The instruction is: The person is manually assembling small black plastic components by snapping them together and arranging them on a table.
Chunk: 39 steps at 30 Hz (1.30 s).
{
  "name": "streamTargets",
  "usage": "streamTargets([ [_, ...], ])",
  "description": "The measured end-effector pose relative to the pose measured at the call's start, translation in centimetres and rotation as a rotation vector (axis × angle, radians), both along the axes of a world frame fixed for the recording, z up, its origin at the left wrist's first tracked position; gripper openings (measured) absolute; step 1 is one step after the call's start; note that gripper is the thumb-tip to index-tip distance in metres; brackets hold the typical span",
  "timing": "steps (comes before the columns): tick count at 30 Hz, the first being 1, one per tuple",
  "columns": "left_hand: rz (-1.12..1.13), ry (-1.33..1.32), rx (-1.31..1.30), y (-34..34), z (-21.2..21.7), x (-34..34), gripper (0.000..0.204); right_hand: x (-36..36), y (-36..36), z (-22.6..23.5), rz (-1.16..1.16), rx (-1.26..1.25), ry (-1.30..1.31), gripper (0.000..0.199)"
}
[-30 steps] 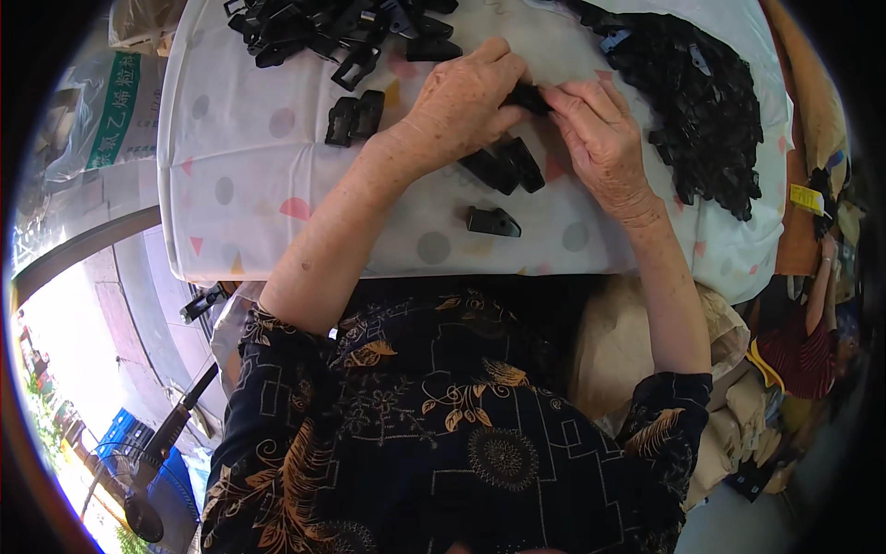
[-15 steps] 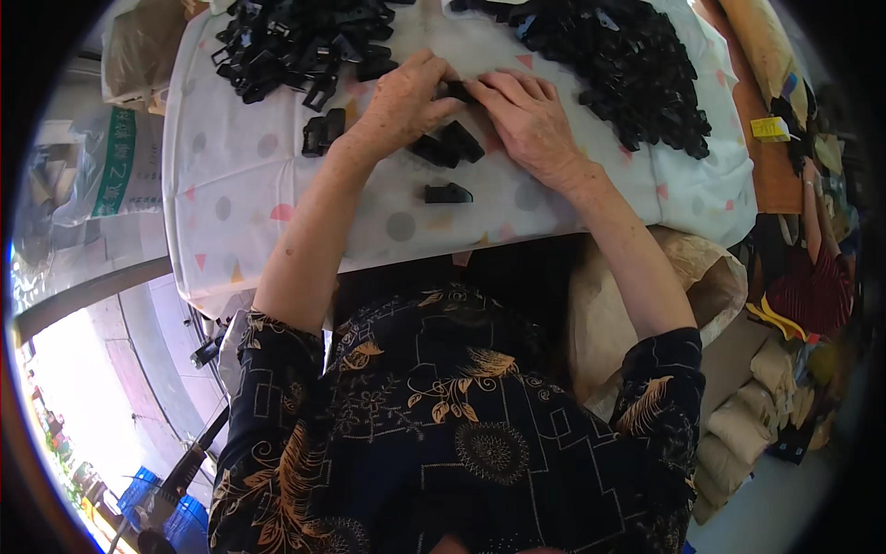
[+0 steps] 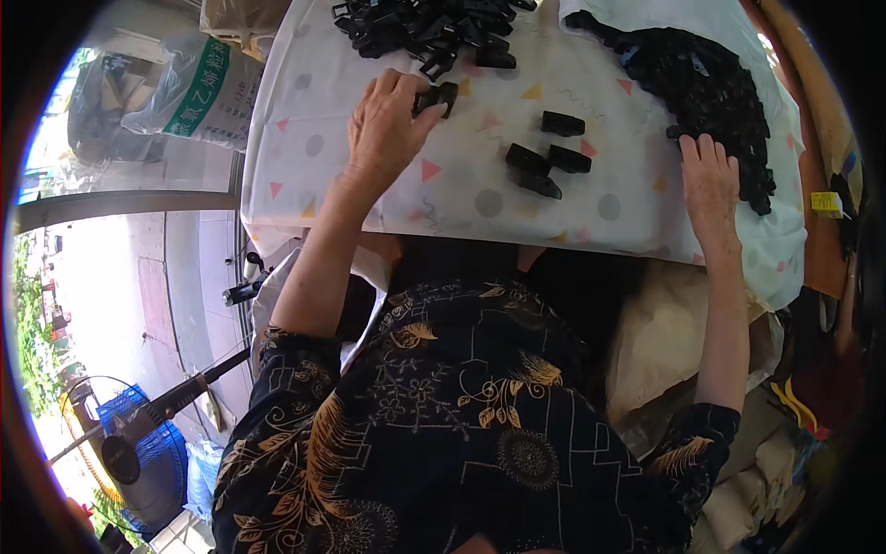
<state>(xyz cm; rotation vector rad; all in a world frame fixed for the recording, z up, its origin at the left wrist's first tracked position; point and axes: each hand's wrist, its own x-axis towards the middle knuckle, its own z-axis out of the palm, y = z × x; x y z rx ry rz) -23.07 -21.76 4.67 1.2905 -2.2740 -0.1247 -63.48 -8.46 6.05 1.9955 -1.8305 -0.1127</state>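
Note:
My left hand is at a pair of black plastic buckle pieces, its thumb bent against their near side and its fingers curled round the far side. My right hand reaches to the near-left edge of a large heap of black plastic parts. Its fingers are apart, their tips touching the heap; the thumb is hidden. Between the hands, several dark buckle pieces lie loosely grouped, among them a single piece a little apart from the others.
Another heap of black buckle pieces lies at the far left of the patterned white tablecloth. A clear bag with a green stripe stands left of the table. A blue fan is at lower left; a pale sack sits below the right edge.
My hands have parted from a dark piece they shared. The left went to the pair of buckle pieces, the right to the right-hand heap. The whole view has shifted.

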Motion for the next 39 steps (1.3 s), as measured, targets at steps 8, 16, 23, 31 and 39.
streamTargets([
  [8,0.110,-0.115,0.253,-1.0,0.8,-0.6,0.049,0.0,-1.0,-0.2,0.042,0.050,0.011,0.039],
  [16,0.152,-0.079,0.421,-1.8,0.4,-1.1,0.058,0.2,-1.0,-0.5,0.079,0.048,-0.017,0.025],
  [23,0.006,-0.104,0.477,-1.1,1.5,-2.7,0.058,0.2,-0.2,-0.1,0.053,0.109,-0.102,0.029],
  [31,-0.120,0.126,0.403,0.8,0.0,-4.7,0.048,0.5,1.3,-2.5,0.280,-0.214,-0.663,0.015],
  [39,-0.443,0.085,-0.136,-3.5,1.6,-12.7,0.031,0.9,1.8,-2.7,0.023,-0.227,-0.946,0.021],
])
